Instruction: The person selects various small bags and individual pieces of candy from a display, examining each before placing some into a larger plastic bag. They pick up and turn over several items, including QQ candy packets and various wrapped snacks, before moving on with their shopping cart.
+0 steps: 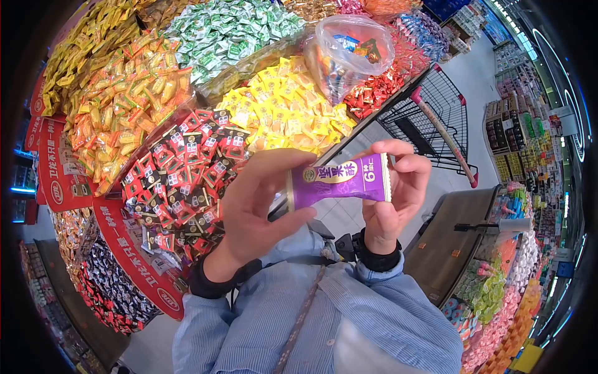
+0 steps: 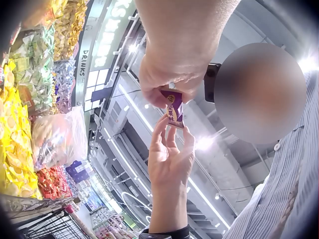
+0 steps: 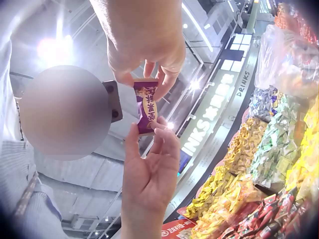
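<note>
A small purple wrapped snack [image 1: 339,179] with a cream label and Chinese lettering is stretched between both hands, in front of the chest. My left hand [image 1: 258,202] pinches its left end between thumb and fingers. At the opposite end, my right hand [image 1: 398,184] holds the crimped edge the same way. In the left wrist view the wrapped snack [image 2: 173,107] hangs between the two hands, its printed side showing. The right wrist view shows the snack [image 3: 146,107] gripped at both ends, the wrapper looking intact.
Bins of wrapped sweets lie ahead: black-and-red packets [image 1: 187,165], yellow packets [image 1: 286,109] and green-white ones [image 1: 230,37]. A clear plastic bag [image 1: 349,53] with several items sits on the sweets. A shopping cart [image 1: 430,118] stands at right, near a brown display board [image 1: 458,240].
</note>
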Demonstrator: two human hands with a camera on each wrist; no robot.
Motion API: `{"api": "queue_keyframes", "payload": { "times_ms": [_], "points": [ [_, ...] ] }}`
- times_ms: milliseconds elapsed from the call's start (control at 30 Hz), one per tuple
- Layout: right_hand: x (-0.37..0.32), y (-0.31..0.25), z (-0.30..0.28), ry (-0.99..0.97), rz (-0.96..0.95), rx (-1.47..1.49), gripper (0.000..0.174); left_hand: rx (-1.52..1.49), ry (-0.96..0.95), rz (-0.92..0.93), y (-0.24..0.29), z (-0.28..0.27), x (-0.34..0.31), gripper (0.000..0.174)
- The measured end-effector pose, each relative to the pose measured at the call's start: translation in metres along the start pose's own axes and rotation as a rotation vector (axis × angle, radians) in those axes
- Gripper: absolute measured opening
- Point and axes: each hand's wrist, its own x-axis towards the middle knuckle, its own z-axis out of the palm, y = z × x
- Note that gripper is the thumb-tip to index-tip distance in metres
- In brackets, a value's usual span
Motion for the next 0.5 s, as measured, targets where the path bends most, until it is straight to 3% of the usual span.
{"api": "queue_keyframes", "payload": {
  "times_ms": [500],
  "points": [
    [0.0019, -0.0016, 0.0037, -0.061, -0.084, -0.041, 0.035, -0.034, 0.045, 0.002, 0.0012, 0.0032, -0.0014, 0.044]
  ]
}}
